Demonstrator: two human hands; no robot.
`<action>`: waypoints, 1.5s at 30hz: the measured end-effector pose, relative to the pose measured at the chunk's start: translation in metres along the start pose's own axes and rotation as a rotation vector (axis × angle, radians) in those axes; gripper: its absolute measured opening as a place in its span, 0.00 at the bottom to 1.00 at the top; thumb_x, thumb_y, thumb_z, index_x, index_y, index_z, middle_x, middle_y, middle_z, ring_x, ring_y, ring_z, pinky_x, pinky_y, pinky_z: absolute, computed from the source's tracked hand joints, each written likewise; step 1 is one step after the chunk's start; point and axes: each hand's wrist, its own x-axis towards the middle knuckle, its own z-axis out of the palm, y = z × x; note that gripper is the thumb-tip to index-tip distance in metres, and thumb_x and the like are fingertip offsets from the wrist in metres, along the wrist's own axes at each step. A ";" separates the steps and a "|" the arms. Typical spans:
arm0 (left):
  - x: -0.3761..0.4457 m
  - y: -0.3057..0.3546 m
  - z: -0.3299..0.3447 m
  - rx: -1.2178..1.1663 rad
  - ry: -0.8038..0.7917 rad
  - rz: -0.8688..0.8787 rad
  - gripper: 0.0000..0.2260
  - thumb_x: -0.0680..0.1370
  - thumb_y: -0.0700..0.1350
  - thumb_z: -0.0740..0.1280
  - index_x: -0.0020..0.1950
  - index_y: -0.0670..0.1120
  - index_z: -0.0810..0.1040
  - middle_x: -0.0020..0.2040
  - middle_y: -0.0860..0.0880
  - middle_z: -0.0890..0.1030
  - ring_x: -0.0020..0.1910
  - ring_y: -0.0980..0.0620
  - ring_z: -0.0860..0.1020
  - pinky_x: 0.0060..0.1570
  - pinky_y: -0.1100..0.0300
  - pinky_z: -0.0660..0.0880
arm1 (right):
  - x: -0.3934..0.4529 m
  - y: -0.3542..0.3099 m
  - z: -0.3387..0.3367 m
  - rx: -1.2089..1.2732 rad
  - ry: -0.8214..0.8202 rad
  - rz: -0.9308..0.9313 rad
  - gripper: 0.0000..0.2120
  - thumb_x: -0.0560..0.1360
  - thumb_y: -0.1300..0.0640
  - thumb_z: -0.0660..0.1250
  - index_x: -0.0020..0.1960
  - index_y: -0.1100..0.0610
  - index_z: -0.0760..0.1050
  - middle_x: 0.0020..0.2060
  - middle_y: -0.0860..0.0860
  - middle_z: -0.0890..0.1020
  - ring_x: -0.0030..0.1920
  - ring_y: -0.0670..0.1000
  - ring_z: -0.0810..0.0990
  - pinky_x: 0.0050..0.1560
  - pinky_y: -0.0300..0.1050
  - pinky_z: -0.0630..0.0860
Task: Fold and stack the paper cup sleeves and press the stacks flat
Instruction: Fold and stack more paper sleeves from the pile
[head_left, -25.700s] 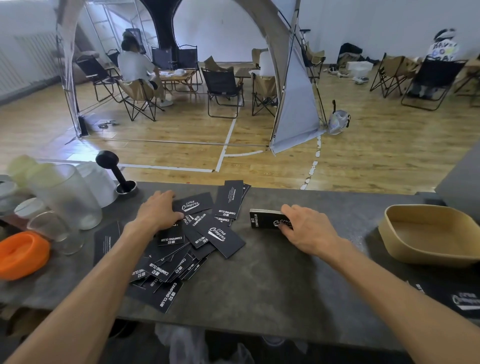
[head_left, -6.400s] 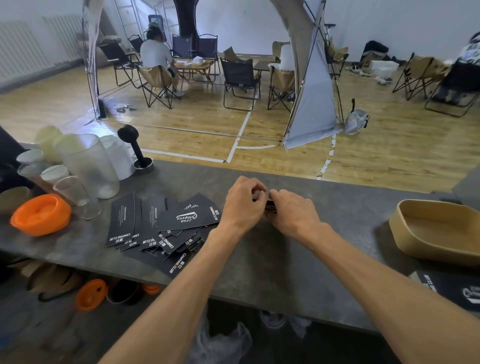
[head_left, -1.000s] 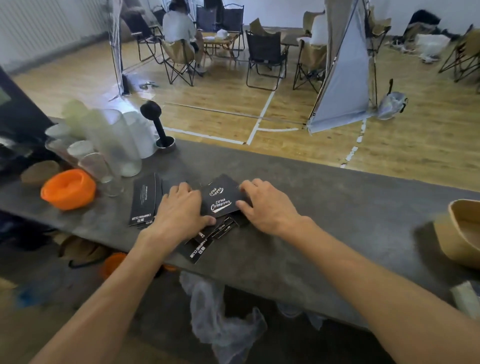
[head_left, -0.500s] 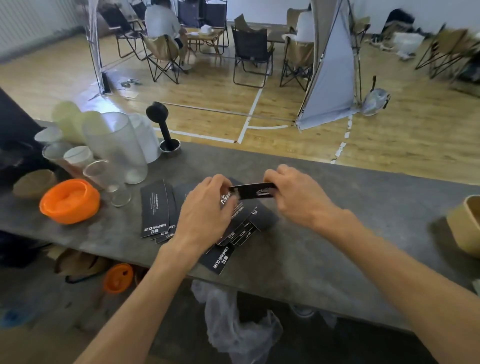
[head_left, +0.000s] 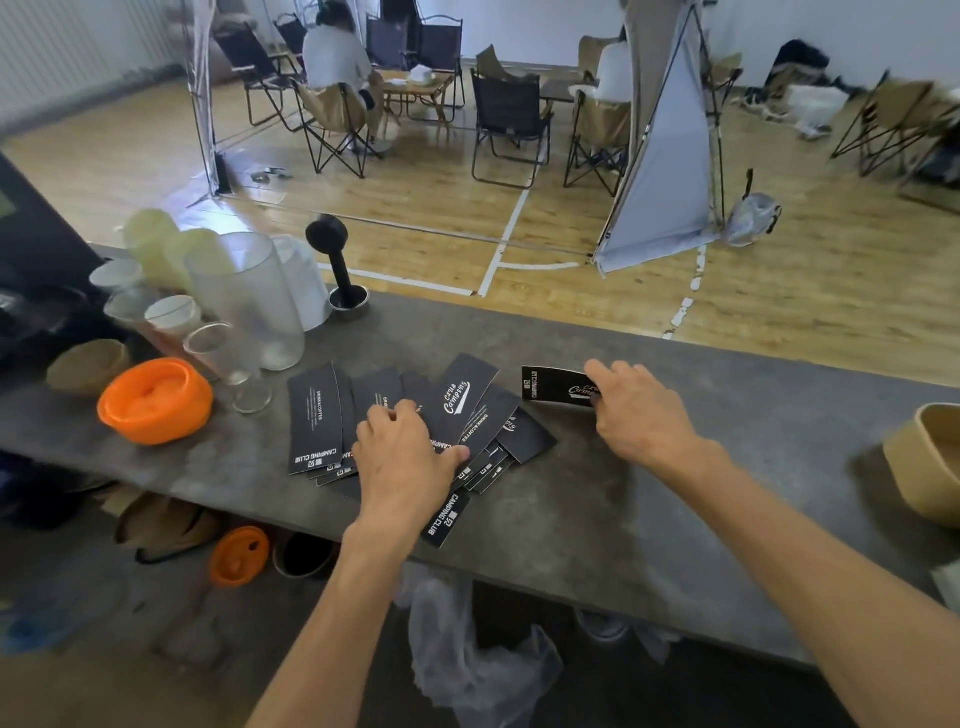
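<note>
Black sleeves (head_left: 415, 415) fanned flat; one (head_left: 553, 384) apart

Beyond the grey table (head_left: 597, 519) lies a wooden floor (head_left: 779, 291) with white lines; folding chairs (head_left: 509, 124) stand around what looks like a tent frame (head_left: 660, 156), against pale walls (head_left: 753, 26).

The scene is evenly and brightly lit by soft daylight. A pale sheen is seen on the glossy wooden floor (head_left: 415, 218) beyond the far edge of the dark grey stone counter (head_left: 597, 519). Soft shadows are cast on the counter, most clearly at its right end beside the tan oval plastic tub (head_left: 924, 467). Strong wide-angle bending is shown towards the frame edges. The folding chairs (head_left: 893, 119) at the upper right are smeared by motion blur, and the space under the counter's near edge is left dim and soft.
</note>
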 end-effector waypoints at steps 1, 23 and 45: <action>0.000 0.002 -0.001 -0.002 -0.009 -0.038 0.31 0.70 0.59 0.75 0.64 0.43 0.72 0.63 0.40 0.71 0.63 0.39 0.69 0.63 0.49 0.65 | 0.001 0.000 0.000 0.002 0.001 -0.003 0.07 0.81 0.58 0.56 0.58 0.52 0.65 0.51 0.53 0.73 0.56 0.57 0.71 0.42 0.50 0.66; -0.056 0.071 0.062 -0.584 0.213 0.130 0.08 0.71 0.35 0.66 0.42 0.48 0.72 0.38 0.53 0.77 0.40 0.54 0.74 0.44 0.60 0.72 | -0.066 0.056 -0.015 0.492 -0.131 -0.090 0.14 0.68 0.66 0.60 0.40 0.46 0.72 0.37 0.45 0.79 0.42 0.51 0.77 0.41 0.35 0.72; -0.079 0.090 0.093 -0.338 0.295 0.337 0.17 0.82 0.45 0.61 0.71 0.51 0.72 0.57 0.54 0.78 0.57 0.56 0.74 0.61 0.58 0.70 | -0.067 0.040 -0.016 0.058 -0.007 -0.189 0.07 0.81 0.50 0.58 0.59 0.49 0.67 0.52 0.47 0.75 0.57 0.52 0.74 0.40 0.47 0.67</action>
